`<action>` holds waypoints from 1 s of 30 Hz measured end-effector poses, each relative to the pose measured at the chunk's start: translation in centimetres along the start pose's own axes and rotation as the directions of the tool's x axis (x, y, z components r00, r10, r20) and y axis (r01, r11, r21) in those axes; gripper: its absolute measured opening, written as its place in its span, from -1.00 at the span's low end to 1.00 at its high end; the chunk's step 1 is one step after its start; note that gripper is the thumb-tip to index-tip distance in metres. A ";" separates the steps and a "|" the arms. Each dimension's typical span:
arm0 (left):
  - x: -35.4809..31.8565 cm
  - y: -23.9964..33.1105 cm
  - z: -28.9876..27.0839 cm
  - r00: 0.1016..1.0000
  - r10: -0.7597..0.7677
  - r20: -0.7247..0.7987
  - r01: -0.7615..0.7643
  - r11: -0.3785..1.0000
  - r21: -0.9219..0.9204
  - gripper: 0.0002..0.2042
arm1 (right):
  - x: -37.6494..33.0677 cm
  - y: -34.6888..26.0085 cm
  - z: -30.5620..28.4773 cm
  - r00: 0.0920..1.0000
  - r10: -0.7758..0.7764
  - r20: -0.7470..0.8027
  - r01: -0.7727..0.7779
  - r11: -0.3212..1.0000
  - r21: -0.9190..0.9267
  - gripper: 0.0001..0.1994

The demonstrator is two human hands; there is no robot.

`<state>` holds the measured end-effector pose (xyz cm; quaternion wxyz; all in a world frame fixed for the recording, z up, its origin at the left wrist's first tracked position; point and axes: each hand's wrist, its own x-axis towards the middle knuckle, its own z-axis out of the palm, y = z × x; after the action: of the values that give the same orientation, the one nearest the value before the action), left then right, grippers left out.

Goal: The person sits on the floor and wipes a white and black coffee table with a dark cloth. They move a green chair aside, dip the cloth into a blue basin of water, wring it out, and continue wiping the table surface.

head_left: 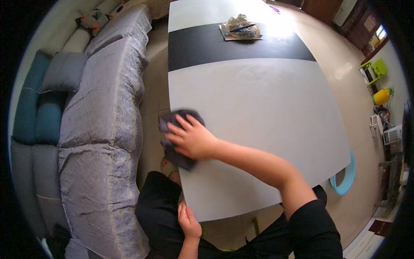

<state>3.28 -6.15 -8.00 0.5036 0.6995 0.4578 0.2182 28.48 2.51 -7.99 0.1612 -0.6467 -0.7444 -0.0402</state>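
A person sits at the near end of a long white table (258, 112) with a black band across its far part, seen from above. The right hand (192, 138) lies palm down on a dark grey-purple cloth (186, 161), its fingers spread wide. The cloth sits at the table's left edge, toward the near-left corner, partly on the top and partly jutting past the edge; hand and cloth are both a little blurred. The left hand (188, 220) is at the near-left corner, fingers pointing up along the edge; whether they grip it cannot be told. The cloth looks light, soft and floppy, not at all fragile, and would probably bunch or fold easily; a flat palm over its middle should give the surest hold, and a pinched fold would also serve. Whether it is damp or slippery cannot be told. On the black band, toward the far edge, a clear plastic bundle (245, 33) with crumpled pale material rests on a flat pad (225, 34), a dark pen-like stick across it; what the plastic holds is unclear. On the floor beyond the near-right corner, a light blue basin (352, 172) is partly hidden by the table, and its contents cannot be made out.
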 end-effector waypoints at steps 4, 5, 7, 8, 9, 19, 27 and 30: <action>0.2 0.1 -0.5 0.999 0.028 0.043 -0.028 1.000 -0.001 -0.66 | -8.6 3.4 -4.7 0.985 0.130 0.112 -0.136 0.989 0.051 -0.49; 0.2 0.0 -0.6 0.998 0.029 0.062 -0.029 1.000 0.007 -0.65 | -10.8 6.2 -5.5 0.960 0.279 0.020 -0.280 0.959 0.035 -0.46; 0.3 0.6 -1.1 0.997 -0.030 0.078 0.031 0.999 -0.009 -0.65 | -12.5 11.9 -6.6 0.795 0.588 -0.150 -0.599 0.799 -0.044 -0.48; 0.4 0.7 -1.2 0.993 -0.047 0.107 0.050 0.998 -0.026 -0.64 | -14.4 16.1 -6.3 0.708 0.666 -0.235 -0.707 0.671 -0.225 -0.51; 0.5 0.3 -1.3 0.991 -0.053 0.125 0.056 0.998 -0.020 -0.63 | -15.6 20.4 -6.0 0.593 0.779 -0.204 -0.787 0.507 -0.351 -0.51; 0.4 0.8 -2.1 0.980 -0.101 0.172 0.100 0.995 0.014 -0.62 | 8.5 16.3 0.0 0.587 0.807 -0.065 -0.784 0.547 -0.292 -0.40; 0.3 0.1 -1.8 0.987 -0.078 0.144 0.082 0.996 -0.025 -0.63 | 5.9 -0.1 2.3 0.853 0.510 -0.113 -0.518 0.797 -0.310 -0.49; 0.0 -0.6 -1.8 0.994 -0.047 0.096 0.056 0.994 -0.096 -0.64 | -0.5 -6.8 0.4 0.890 0.440 -0.118 -0.455 0.858 -0.239 -0.47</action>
<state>1.68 -5.17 -7.88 0.5639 0.6711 0.4402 0.1947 21.82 1.06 -7.45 0.1016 -0.8159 -0.5569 -0.1181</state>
